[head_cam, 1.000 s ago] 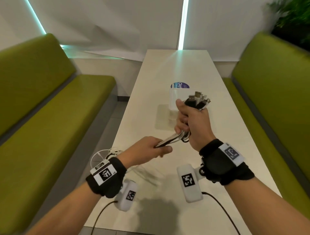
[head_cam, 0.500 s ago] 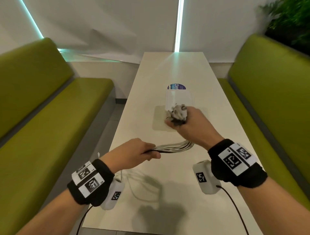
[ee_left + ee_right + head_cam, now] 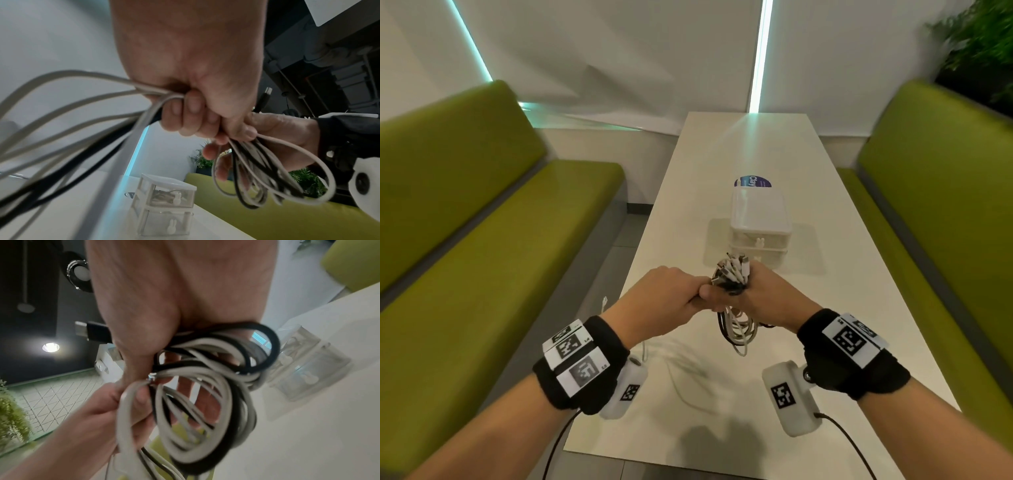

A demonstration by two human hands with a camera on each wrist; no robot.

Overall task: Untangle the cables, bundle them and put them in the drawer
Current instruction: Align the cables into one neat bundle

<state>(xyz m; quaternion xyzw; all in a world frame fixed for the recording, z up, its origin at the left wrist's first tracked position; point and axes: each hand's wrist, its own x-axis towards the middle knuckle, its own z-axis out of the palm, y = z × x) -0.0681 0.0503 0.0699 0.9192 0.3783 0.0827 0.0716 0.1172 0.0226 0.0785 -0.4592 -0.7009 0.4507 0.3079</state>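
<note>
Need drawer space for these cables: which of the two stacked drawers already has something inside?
The upper drawer: coiled cable shows through its clear front, while the lower drawer looks empty.

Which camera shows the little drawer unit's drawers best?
The left wrist view: the drawer unit faces it, both fronts visible. The head view shows mostly its lid; the right wrist view shows it blurred.

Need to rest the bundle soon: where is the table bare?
Bare: the table beyond the drawer box, and the strip right of it. Crowded: near edge, under both hands, with loose cables.
</note>
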